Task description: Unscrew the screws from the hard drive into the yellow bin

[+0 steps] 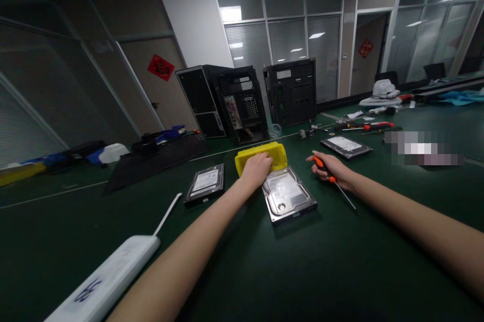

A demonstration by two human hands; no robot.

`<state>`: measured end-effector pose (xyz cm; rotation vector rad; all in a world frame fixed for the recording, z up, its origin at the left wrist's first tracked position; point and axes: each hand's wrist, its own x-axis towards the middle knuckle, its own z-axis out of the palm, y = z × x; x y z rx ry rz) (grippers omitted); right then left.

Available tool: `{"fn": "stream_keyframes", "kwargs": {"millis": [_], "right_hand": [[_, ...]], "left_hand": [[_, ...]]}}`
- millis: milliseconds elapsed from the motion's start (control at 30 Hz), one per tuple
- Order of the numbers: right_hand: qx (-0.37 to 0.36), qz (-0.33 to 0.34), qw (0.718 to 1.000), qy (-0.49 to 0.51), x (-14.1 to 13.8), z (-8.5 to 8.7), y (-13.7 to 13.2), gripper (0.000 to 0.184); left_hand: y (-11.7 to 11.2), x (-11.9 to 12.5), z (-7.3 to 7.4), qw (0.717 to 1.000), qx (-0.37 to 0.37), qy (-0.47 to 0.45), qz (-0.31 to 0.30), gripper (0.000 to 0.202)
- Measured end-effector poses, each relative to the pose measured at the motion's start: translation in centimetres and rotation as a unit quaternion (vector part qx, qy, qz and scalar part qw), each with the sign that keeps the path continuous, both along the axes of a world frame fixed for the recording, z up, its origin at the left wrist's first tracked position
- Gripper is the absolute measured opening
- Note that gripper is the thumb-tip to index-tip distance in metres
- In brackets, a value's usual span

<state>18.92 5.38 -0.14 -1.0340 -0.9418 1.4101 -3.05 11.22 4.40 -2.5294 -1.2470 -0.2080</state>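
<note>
A flat, rectangular hard drive with a silver metal top (291, 196) lies on the dark green worktop (234, 271), between the two hands and slightly nearer the wearer than either. Its long axis runs from the bright yellow plastic container (280, 155) at its far end back toward the wearer, the near end angled a little to the right.

The left hand (259, 167) is the nearer one, at the drive's far left corner; it curls over the yellow container, its fingertips hidden, so whether they pinch anything I cannot tell. The right hand (338, 170) is off to the drive's right, clear of it, fingers closed loosely around a screwdriver with an orange-and-black handle (324, 168). The thin metal shaft slants toward the wearer and rightward, so its tip points away from the drive. A second, black-edged hard drive with a white label (206, 182) lies left of the left forearm.
</note>
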Motion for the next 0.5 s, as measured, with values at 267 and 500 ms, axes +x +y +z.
{"fn": "stream_keyframes", "kwargs": {"millis": [267,500], "right_hand": [[0.005,-0.001,1.0,-0.018,-0.5,0.0,-0.3,0.027],[0.016,-0.002,0.998,-0.054,-0.7,-0.1,-0.5,0.029]], "left_hand": [[-6.2,-3.4,1.6,0.967,-0.098,-0.211,-0.104,0.016],[-11.7,-6.1,0.5,0.921,-0.215,-0.318,-0.064,0.022]]}}
